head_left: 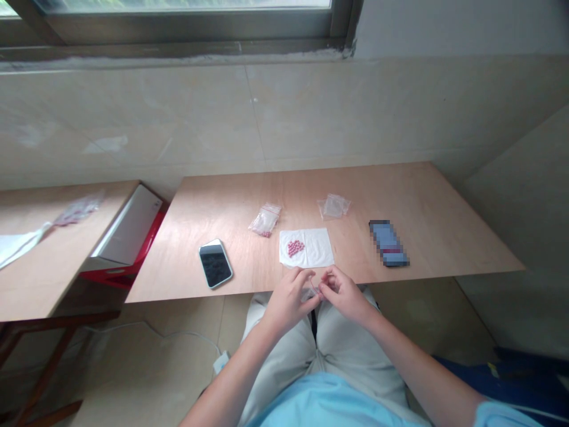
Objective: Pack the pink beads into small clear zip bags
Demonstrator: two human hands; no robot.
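Just off the table's near edge, above my lap, my left hand (288,300) and my right hand (345,298) meet with fingertips pinched. Between them runs a thin pinkish string (313,287), held by both hands; its finer details are too small to make out. Beyond my fingers lies a white tissue (319,248), spread flat with a fold line. A cluster of small pink-red beads (295,248) rests on its left half.
Behind the tissue lie a clear zip bag with red beads inside (265,220) and another clear bag (334,206). A phone (216,264) is at left, a pixelated phone (389,243) at right. A second table (84,237) stands further left, with a red crate (115,276) in between.
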